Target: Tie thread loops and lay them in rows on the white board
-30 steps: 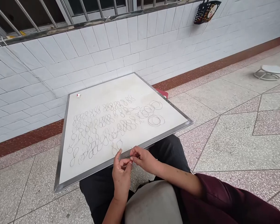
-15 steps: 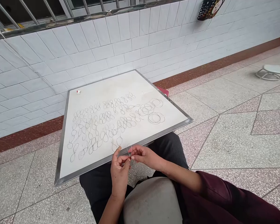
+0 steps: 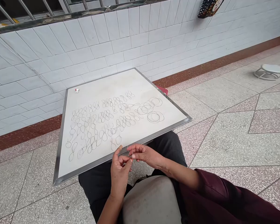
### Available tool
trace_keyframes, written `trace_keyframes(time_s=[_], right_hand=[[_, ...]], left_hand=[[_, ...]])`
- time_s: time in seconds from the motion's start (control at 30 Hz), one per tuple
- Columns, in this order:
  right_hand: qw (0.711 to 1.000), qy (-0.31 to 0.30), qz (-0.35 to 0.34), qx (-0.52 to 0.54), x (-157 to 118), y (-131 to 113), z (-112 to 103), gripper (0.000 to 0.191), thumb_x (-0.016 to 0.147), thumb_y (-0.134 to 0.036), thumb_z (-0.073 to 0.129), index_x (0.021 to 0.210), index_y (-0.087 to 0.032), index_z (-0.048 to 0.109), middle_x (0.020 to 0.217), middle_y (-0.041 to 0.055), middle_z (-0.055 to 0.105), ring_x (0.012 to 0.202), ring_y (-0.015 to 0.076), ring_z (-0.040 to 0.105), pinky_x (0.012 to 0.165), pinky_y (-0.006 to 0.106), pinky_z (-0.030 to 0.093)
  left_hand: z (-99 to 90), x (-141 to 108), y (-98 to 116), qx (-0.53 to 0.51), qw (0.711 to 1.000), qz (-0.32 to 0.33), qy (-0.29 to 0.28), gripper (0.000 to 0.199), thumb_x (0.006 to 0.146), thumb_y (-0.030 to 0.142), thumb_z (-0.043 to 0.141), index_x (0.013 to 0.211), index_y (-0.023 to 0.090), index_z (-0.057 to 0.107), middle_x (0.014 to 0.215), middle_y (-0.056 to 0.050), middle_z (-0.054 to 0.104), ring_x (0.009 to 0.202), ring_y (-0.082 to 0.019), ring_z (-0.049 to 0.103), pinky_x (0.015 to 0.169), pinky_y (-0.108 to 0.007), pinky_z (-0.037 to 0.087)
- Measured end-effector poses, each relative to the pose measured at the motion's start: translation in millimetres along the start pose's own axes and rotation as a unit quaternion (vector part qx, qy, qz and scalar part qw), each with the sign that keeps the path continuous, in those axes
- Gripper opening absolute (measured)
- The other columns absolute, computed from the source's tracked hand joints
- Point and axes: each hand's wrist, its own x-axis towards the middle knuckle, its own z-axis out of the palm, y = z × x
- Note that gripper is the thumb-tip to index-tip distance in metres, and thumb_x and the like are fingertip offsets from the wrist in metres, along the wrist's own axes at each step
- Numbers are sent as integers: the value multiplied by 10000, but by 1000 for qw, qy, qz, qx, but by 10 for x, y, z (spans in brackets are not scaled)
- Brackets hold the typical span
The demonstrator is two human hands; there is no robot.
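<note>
Between my two hands is a thin loop of wire (image 3: pixel 132 150), pinched at the fingertips over the table's near edge. My left hand (image 3: pixel 120 169) is closed on its lower part, thumb against the fingers, with the index finger raised and a tan wrap on its tip. From the other side my right hand (image 3: pixel 147 155) pinches the same wire between thumb and index finger. Just beyond, a twisted wire loop (image 3: pixel 118 140) lies on the white board (image 3: pixel 102 85). Rows of similar figure-eight wire loops (image 3: pixel 105 115) and larger wire rings (image 3: pixel 154 117) spread behind it.
A metal edge (image 3: pixel 93 166) frames the board, which rests by my knees. A small red and white object (image 3: pixel 77 90) lies at its far left corner. Behind stands a white tiled wall (image 3: pixel 116 46); a low round stool (image 3: pixel 269 71) is on the floor at right.
The wire loop between my fingers has shifted slightly to the right and my right fingertips have turned a little around it. The whole view has moved slightly.
</note>
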Motion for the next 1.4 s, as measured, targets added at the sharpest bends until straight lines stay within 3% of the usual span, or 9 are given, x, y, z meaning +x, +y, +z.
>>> trace_keyframes(time_s=[0.3, 0.83, 1.07, 1.27, 1.4], right_hand=[[999, -42, -6, 4, -37, -74, 22, 342, 723, -316, 849, 985, -177, 679, 852, -17, 585, 689, 81, 509, 620, 227, 347], [995, -92, -27, -26, -30, -42, 1, 335, 770, -378, 807, 935, -174, 600, 814, -27, 570, 751, 112, 556, 749, 286, 448], [995, -88, -19, -36, -32, -34, -25, 350, 770, -415, 802, 921, -182, 590, 796, -31, 565, 714, 103, 523, 729, 278, 438], [998, -63, -26, 15, -30, 10, -18, 359, 746, -404, 825, 921, -187, 598, 823, -32, 556, 717, 101, 522, 736, 274, 435], [998, -51, -35, 32, -33, -5, -19, 330, 755, -371, 824, 917, -187, 604, 774, -46, 533, 670, 86, 486, 682, 245, 389]], left_hand=[[-10, -16, 39, -15, 999, -20, -20, 712, 770, 353, 759, 1384, 200, 434, 686, 64, 603, 517, -87, 455, 492, -205, 338], [-34, -30, 12, 111, 993, 12, -26, 699, 794, 362, 706, 1414, 205, 424, 630, 83, 519, 547, -131, 473, 587, -274, 417], [-8, -79, 47, 182, 982, 58, -4, 623, 812, 339, 666, 1397, 232, 481, 690, 52, 587, 579, -151, 502, 639, -306, 442], [6, -57, 28, 160, 984, 76, -15, 563, 819, 295, 648, 1362, 245, 507, 757, 32, 605, 596, -143, 529, 615, -288, 458], [11, -75, 39, 133, 988, 70, -26, 548, 860, 360, 629, 1377, 248, 490, 840, -3, 642, 647, -157, 564, 616, -293, 472]])
